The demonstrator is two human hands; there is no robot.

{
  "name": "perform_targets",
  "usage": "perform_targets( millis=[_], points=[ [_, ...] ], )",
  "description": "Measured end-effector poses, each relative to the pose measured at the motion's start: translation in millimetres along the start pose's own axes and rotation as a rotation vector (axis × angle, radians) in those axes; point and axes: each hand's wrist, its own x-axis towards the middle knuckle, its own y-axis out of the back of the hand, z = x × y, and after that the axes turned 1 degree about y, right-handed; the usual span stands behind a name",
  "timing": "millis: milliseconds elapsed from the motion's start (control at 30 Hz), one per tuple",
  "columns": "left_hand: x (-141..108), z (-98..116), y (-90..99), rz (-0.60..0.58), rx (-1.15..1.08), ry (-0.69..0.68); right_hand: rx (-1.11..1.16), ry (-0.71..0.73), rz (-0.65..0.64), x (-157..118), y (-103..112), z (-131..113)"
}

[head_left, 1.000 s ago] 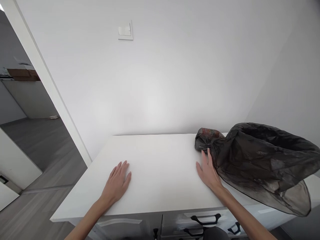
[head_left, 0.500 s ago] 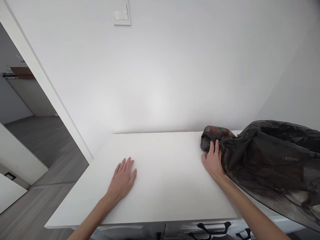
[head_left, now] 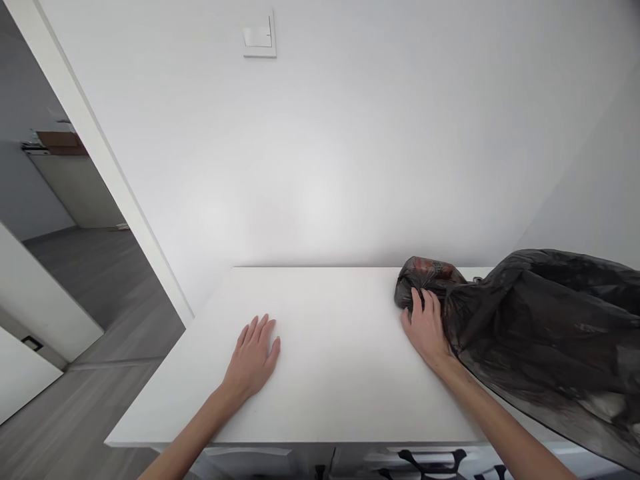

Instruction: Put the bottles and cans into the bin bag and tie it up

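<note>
My left hand (head_left: 253,357) lies flat on the white cabinet top (head_left: 320,373), palm down, with its fingers stretched and the thumb apart. It holds nothing. On the right side, my right hand (head_left: 427,330) rests against the bunched end of a black translucent plastic bag (head_left: 540,333). Its fingers are a little bent and spaced apart, touching the film, and the thumb points toward the tabletop. Something with red and green print (head_left: 433,268) shows dimly through the bag's left end. Pale contents show faintly lower right; their kind cannot be made out.
Behind the cabinet rises a white wall with a light switch (head_left: 259,35). Dark curved handles (head_left: 433,460) stick out below the front edge. To the left are a door frame (head_left: 107,160), a grey wood-look floor (head_left: 115,380) and a brown box (head_left: 63,143) farther off.
The view has shifted slightly. The bag's bunched end and my right hand have moved a little to the left along the cabinet top. My left hand stays flat on the surface.
</note>
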Motion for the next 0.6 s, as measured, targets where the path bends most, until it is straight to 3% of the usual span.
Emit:
perform_targets(
  millis=[133, 267, 433, 600],
  points=[
    [-1, 0, 1.7, 0.012, -0.005, 0.003, 0.029, 0.022, -0.033, -7, 0, -25],
    [-4, 0, 3.7, 0.032, -0.001, 0.012, 0.102, 0.072, -0.080, -13, 10, -69],
    [-9, -1, 2.4, 0.058, -0.010, 0.032, 0.257, 0.187, -0.089, -24, 44, -122],
    [-16, -4, -0.9, 0.085, -0.040, 0.022, 0.269, 0.210, -0.006, -34, 85, -138]
  ],
)
